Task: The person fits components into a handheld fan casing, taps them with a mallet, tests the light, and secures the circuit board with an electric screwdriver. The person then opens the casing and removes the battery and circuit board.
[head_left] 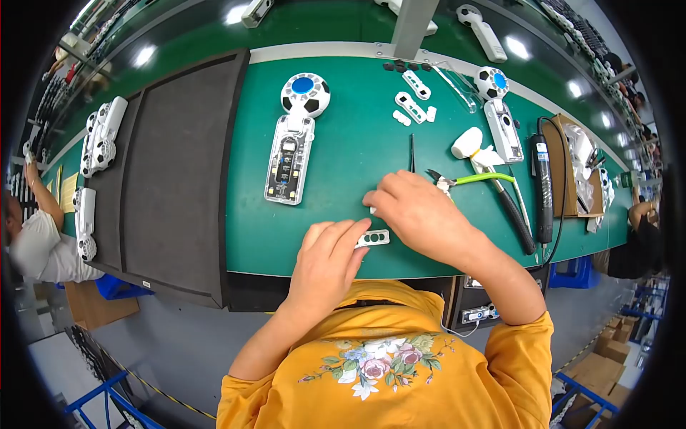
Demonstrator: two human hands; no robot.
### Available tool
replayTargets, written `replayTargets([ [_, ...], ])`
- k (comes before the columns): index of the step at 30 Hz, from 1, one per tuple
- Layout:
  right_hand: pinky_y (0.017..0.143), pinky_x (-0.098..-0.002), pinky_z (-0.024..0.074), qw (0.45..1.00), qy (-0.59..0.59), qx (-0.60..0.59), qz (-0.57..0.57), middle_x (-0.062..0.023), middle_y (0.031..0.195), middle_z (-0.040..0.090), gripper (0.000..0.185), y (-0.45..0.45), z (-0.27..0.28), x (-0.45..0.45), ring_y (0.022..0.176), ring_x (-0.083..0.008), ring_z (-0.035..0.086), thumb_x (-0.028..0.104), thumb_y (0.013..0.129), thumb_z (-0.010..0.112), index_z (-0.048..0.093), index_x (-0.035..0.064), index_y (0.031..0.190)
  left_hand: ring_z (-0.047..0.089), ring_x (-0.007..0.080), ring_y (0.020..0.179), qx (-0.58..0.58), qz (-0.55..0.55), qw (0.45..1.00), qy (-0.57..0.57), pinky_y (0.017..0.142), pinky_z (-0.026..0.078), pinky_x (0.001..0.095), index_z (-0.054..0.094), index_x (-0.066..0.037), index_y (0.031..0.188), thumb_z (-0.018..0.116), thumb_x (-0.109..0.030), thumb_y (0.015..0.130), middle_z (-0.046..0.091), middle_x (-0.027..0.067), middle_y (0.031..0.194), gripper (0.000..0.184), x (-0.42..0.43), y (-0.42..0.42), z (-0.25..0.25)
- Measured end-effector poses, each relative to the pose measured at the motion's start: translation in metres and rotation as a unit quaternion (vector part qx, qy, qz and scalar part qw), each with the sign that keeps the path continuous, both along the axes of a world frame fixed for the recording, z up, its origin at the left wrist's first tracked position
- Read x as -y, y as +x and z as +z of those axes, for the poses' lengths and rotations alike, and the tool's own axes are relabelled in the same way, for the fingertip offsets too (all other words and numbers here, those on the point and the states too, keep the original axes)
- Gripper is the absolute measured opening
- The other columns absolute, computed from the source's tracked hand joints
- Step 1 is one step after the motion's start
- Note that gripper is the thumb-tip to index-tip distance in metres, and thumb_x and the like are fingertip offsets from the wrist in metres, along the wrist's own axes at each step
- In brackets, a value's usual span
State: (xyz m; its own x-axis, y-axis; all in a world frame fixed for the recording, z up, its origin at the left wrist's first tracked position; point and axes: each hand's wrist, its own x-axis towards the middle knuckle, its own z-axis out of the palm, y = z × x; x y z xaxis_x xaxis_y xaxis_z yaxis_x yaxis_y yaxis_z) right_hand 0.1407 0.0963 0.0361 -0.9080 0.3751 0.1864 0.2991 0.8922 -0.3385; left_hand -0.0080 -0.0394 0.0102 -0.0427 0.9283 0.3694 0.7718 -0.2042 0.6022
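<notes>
My left hand [330, 259] is closed on a small white plastic plate [374, 238] with dark round holes, held low over the green mat near the front edge. Just above it, my right hand [411, 207] pinches a tiny white piece [372, 211], mostly hidden by the fingertips. Beyond my hands lies a clear-cased device [289, 161] with a football-patterned round head and a blue disc. Green-handled cutters [479, 177] and dark tweezers [412, 152] lie close to my right hand. Two similar white plates [411, 107] and small white pieces [401, 118] rest at the back.
A black foam-lined tray [179, 164] covers the left side, with white devices [103, 136] beyond it. At right are a white-headed mallet [468, 143], an electric screwdriver [543, 186], another device [502, 118] and a cardboard box [568, 209]. Two other people [43, 236] sit at the sides.
</notes>
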Motion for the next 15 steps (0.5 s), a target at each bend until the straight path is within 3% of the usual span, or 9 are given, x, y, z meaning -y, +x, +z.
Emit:
replayTargets([
  [5,0.066,-0.0369,0.047,0.998,-0.031,-0.062,-0.005,-0.0081,0.085,0.056,0.024,0.004,0.01,0.002,0.076,-0.0275,0.056,0.005,0.073,0.069,0.059,0.0058,0.094,0.055,0.0271,0.089,0.041,0.012,0.999,0.003,0.078,0.047,0.0365,0.058,-0.003,0.115,0.071,-0.003,0.074,0.059,0.0112,0.102,0.043,0.001,-0.002,0.005],
  [8,0.06,-0.035,0.0478,0.99,-0.049,-0.133,0.013,-0.0081,0.084,0.057,0.027,0.005,0.02,0.014,0.072,-0.0273,0.058,0.001,0.072,0.071,0.058,0.0046,0.094,0.059,0.0232,0.073,0.208,0.052,0.977,-0.009,0.065,0.048,0.0326,0.059,-0.003,0.106,0.07,0.0,0.076,0.062,0.0102,0.092,0.032,0.004,-0.001,0.009],
  [10,0.057,-0.0337,0.0485,0.978,-0.059,-0.188,0.062,-0.0096,0.088,0.059,0.029,0.005,0.024,0.024,0.07,-0.0272,0.06,-0.002,0.07,0.073,0.057,0.0031,0.095,0.059,0.0231,0.071,0.209,0.018,0.978,-0.005,0.063,0.048,0.0324,0.06,-0.003,0.105,0.07,0.001,0.076,0.062,0.0094,0.09,0.031,0.004,-0.002,0.016],
  [14,0.06,-0.0312,0.0491,0.974,-0.102,-0.199,0.039,-0.0101,0.088,0.06,0.027,0.01,0.028,0.038,0.072,-0.026,0.061,0.0,0.073,0.071,0.058,0.003,0.097,0.058,0.019,0.066,0.198,-0.032,0.978,0.058,0.059,0.047,0.0283,0.061,-0.001,0.095,0.068,0.005,0.077,0.062,0.0082,0.083,0.021,0.005,-0.001,0.016],
  [15,0.063,-0.0289,0.0495,0.962,-0.193,-0.19,0.013,-0.0087,0.09,0.06,0.025,0.014,0.03,0.04,0.073,-0.0227,0.061,0.0,0.077,0.07,0.059,0.002,0.098,0.058,0.019,0.066,0.198,-0.032,0.978,0.058,0.059,0.047,0.0283,0.061,-0.001,0.095,0.068,0.005,0.077,0.062,0.0082,0.083,0.021,0.006,-0.002,0.015],
])
